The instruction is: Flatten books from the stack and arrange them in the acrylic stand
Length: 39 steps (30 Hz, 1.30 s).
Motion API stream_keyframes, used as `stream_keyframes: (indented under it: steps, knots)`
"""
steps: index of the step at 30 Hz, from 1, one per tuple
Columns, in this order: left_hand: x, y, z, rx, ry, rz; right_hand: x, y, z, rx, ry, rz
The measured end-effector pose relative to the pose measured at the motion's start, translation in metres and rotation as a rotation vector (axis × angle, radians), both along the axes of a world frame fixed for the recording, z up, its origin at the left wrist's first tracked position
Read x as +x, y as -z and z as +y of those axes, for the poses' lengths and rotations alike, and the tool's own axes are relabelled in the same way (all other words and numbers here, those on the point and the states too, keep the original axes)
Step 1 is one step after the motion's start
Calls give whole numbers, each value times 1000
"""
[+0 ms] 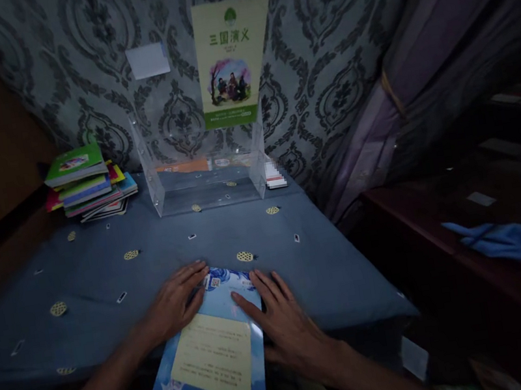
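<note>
A blue book (210,354) with a pale text panel, its print upside down to me, lies between my hands at the table's near edge. Its upper end rests on the tablecloth, while the lower part extends past the edge towards me. My left hand (179,303) grips the book's left side close to the barcode end, thumb against the cover. On the opposite side, my right hand (285,323) holds the right edge, its thumb lying over the cover and its fingers along the side.
A clear acrylic rack (209,196) stands at the back of the table, with a green-and-cream book (228,61) upright behind it. At the back left is a stack of books (83,183). To the right are a tied curtain (362,119) and a blue cloth (510,241).
</note>
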<state>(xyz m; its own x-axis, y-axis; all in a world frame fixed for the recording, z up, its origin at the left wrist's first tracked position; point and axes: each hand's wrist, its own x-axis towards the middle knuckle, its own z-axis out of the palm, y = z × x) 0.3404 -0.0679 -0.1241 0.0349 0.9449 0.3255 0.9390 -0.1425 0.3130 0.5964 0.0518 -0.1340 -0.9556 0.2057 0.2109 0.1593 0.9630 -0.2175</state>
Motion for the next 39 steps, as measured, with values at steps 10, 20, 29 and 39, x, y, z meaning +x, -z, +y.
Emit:
stream_keyframes:
  steps: [10,20,29,39]
  knots:
    - [-24,-43,27,-315,-35,-602,-28,-47,42,-356,67,17]
    - [-34,10,46,-113,-204,-1120,-56,-37,76,-630,311,240]
    - [-17,-15,51,-398,-269,-1189,-66,-21,105,-900,299,179]
    - [-19,-21,60,-612,-327,-1040,-76,-22,122,-828,322,104]
